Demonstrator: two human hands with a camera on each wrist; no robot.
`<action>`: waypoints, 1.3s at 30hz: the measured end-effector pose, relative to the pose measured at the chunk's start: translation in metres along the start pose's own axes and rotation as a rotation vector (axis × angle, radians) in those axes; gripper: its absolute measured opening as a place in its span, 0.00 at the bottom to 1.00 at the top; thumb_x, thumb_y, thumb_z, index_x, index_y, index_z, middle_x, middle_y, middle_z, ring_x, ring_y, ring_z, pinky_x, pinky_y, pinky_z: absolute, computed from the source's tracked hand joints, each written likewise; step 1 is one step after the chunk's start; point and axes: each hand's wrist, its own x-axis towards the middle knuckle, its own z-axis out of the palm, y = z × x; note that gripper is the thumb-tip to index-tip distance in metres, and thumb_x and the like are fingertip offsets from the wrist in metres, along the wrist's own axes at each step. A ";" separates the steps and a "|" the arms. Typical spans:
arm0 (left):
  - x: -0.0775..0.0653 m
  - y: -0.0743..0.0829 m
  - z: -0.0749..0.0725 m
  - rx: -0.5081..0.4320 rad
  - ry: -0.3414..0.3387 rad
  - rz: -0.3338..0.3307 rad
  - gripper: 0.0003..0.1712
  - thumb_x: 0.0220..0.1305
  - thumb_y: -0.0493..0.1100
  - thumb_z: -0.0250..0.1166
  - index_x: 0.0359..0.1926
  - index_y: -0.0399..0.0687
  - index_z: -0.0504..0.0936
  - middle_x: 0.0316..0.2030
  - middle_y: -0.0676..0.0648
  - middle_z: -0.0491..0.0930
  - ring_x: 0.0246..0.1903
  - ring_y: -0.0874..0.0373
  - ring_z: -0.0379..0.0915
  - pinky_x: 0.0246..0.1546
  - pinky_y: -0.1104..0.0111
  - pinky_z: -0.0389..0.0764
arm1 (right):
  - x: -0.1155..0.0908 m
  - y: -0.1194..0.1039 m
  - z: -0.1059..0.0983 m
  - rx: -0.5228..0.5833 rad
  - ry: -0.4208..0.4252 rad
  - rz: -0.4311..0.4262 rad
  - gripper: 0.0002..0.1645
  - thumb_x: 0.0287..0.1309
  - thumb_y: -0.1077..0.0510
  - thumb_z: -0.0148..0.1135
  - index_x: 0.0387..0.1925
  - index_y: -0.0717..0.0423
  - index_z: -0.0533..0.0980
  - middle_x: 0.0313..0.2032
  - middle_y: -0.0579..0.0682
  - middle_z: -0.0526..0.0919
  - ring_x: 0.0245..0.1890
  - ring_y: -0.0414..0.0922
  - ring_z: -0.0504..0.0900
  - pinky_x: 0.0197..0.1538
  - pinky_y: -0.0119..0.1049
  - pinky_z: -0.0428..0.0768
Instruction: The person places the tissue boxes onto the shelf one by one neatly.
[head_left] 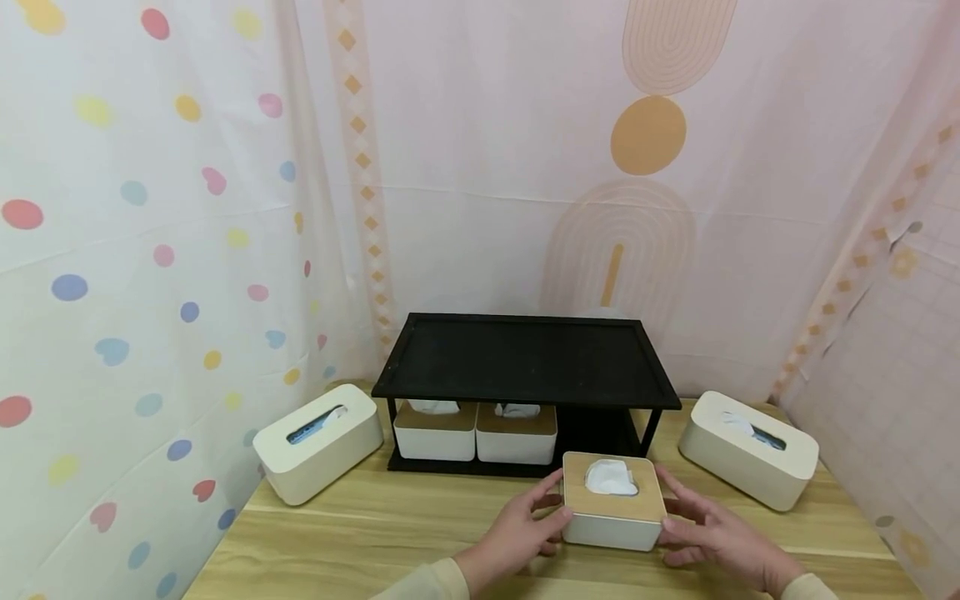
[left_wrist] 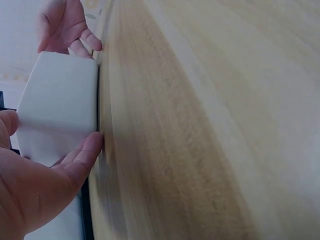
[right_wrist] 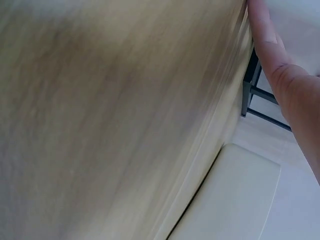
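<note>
The person's two hands hold a wood-topped tissue box (head_left: 615,506) between them, one at each end. The left hand (head_left: 517,525) grips its left end, thumb and fingers parted around the side; the right hand (head_left: 712,533) grips the right end, fingers slightly bent. The box is at the near right corner of a black rack (head_left: 525,358), over the tabletop (head_left: 360,533); whether it rests there or is just lifted cannot be told. White tissue pokes from its opening.

On the rack's lower shelf, a left box (head_left: 435,442) and a middle box (head_left: 517,447), both wood-topped, stand side by side, with a bare stretch to their right. A long white box (head_left: 330,458) sits angled left of the rack, and another white box (head_left: 742,462) angled on its right. Patterned cloth (head_left: 465,217) hangs behind.
</note>
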 end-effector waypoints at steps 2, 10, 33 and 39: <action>0.001 0.000 0.000 -0.003 0.000 -0.001 0.37 0.77 0.47 0.67 0.82 0.59 0.65 0.70 0.34 0.76 0.44 0.51 0.86 0.42 0.56 0.90 | 0.000 0.000 0.000 0.013 -0.003 -0.001 0.48 0.87 0.52 0.44 0.83 0.50 0.22 0.76 0.90 0.34 0.64 0.56 0.83 0.62 0.49 0.87; 0.005 -0.001 0.002 -0.005 0.019 -0.015 0.38 0.77 0.45 0.67 0.83 0.58 0.65 0.71 0.36 0.76 0.43 0.51 0.84 0.42 0.55 0.90 | 0.002 0.001 0.000 0.056 0.003 0.004 0.49 0.86 0.53 0.46 0.83 0.49 0.23 0.75 0.89 0.30 0.63 0.55 0.83 0.63 0.45 0.86; 0.036 0.011 0.002 -0.009 0.047 0.029 0.39 0.79 0.46 0.65 0.84 0.56 0.61 0.69 0.37 0.77 0.42 0.51 0.82 0.43 0.57 0.87 | 0.022 -0.009 -0.016 0.011 0.057 -0.060 0.52 0.84 0.56 0.49 0.84 0.49 0.23 0.79 0.83 0.27 0.63 0.45 0.84 0.62 0.41 0.85; 0.042 0.011 0.006 -0.014 0.118 0.058 0.35 0.79 0.47 0.64 0.82 0.53 0.66 0.69 0.38 0.77 0.38 0.55 0.78 0.38 0.60 0.84 | 0.026 -0.010 -0.015 -0.029 0.140 -0.042 0.52 0.84 0.54 0.51 0.86 0.50 0.27 0.80 0.82 0.35 0.64 0.51 0.83 0.62 0.42 0.86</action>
